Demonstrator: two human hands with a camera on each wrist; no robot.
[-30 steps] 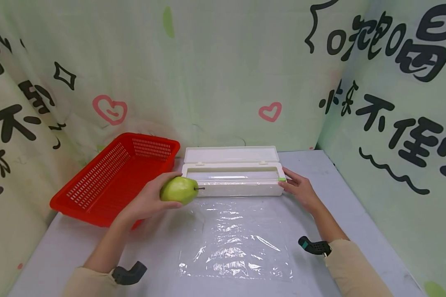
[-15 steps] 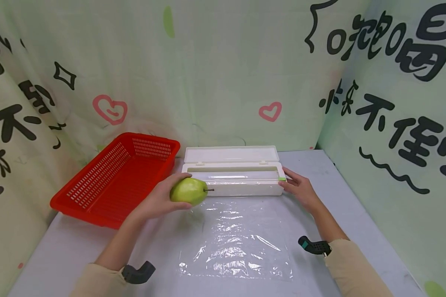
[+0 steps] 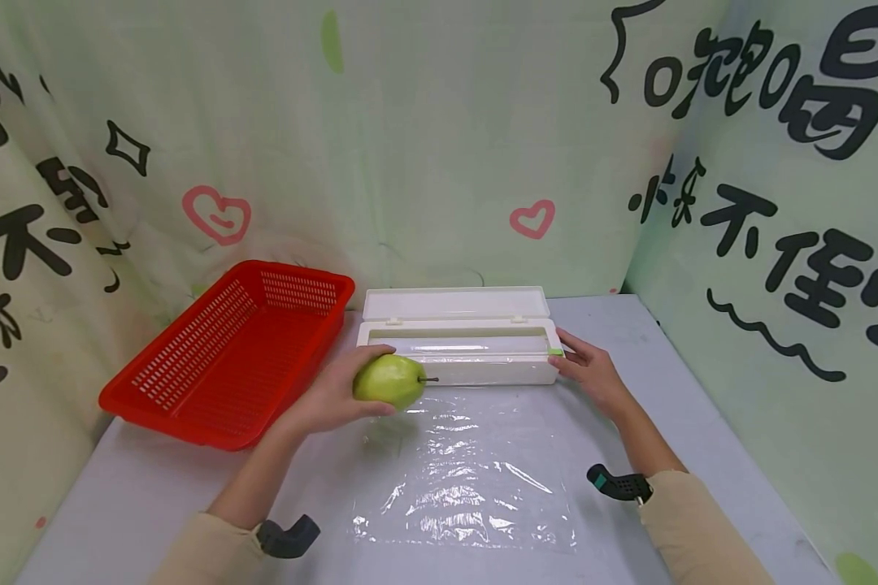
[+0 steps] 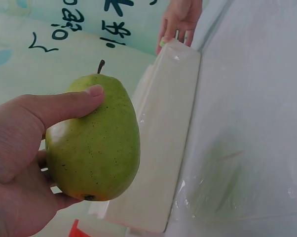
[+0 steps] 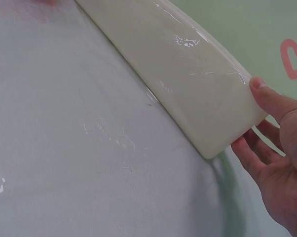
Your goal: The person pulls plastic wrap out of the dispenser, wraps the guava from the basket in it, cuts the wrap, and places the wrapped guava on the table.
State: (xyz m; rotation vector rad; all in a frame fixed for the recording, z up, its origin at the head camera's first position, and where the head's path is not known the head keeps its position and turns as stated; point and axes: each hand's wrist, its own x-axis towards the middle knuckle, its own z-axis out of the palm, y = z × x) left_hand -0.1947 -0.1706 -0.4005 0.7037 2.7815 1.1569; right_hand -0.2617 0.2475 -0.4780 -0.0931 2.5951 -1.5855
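Note:
My left hand (image 3: 336, 396) holds a green pear (image 3: 389, 382) with its stem pointing right. In the left wrist view the thumb presses on the pear's (image 4: 96, 148) side, and the fingers behind it are mostly hidden. A white cling film dispenser (image 3: 475, 373) stands at the back with its lid raised, a roll inside. My right hand (image 3: 591, 375) grips its right end; the right wrist view shows the thumb at the upper edge and fingers (image 5: 252, 153) at the end face. From the dispenser a clear sheet of cling film (image 3: 468, 487) stretches forward over the table, below and right of the pear.
A red plastic basket (image 3: 190, 435) with slotted walls stands on the left of the white table (image 3: 307, 512), beside my left forearm. Printed curtains (image 3: 439, 146) close off the back and both sides.
My left hand has carried the pear to the right, past the dispenser's left end and over the film's upper left. The right hand and the dispenser stay where they were.

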